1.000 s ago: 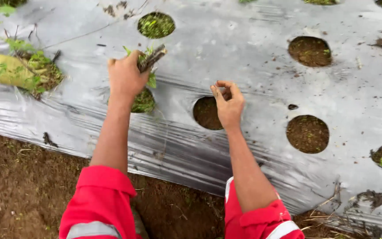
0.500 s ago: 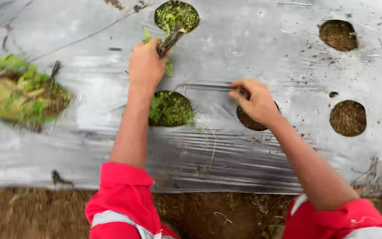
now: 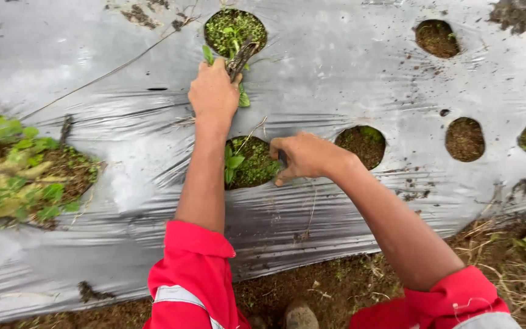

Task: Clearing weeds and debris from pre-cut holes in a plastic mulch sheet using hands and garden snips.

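A silver plastic mulch sheet (image 3: 348,79) covers a raised soil bed and has round planting holes cut in it. My left hand (image 3: 214,91) is closed around a clump of pulled weeds (image 3: 238,61), held just below the weedy top hole (image 3: 234,29). My right hand (image 3: 302,157) rests at the right rim of the nearer weedy hole (image 3: 252,161), fingers curled against the plastic edge; whether it holds anything is hidden. Both arms wear red sleeves.
To the right lie several holes: one with a little green (image 3: 361,144) and bare-soil ones (image 3: 464,139), (image 3: 437,38). A torn, weed-filled gap (image 3: 28,167) opens at the left. Bare brown soil (image 3: 348,286) runs along the bed's near edge.
My right hand moved left from the neighbouring hole to the rim of the weedy hole. My left hand kept its weed clump near the top hole. The view shifted slightly.
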